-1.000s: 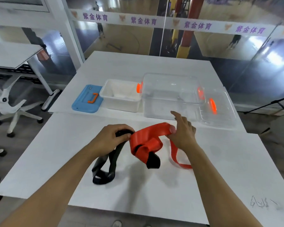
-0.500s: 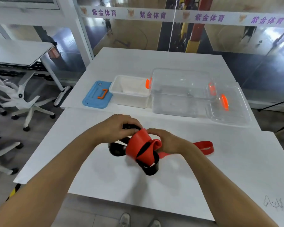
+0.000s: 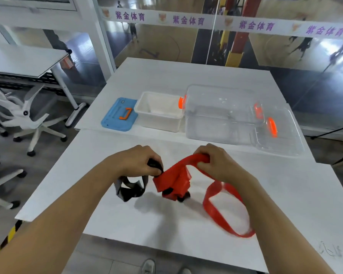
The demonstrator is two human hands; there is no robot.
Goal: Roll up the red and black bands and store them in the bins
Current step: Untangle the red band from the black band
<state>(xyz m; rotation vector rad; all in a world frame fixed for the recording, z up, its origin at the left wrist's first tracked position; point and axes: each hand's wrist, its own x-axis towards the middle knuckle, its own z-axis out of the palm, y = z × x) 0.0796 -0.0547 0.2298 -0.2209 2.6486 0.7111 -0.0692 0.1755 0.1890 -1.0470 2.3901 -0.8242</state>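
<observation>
While both hands work above the white bench, the left hand grips the black band, its fingers curled round the top so a loop hangs down to the bench. The right hand pinches the red band, which seems tangled with the black one in a bunch between the hands; its free loop trails right across the bench. Beyond stand a white bin, a clear bin touching it, a clear lid and a blue lid.
</observation>
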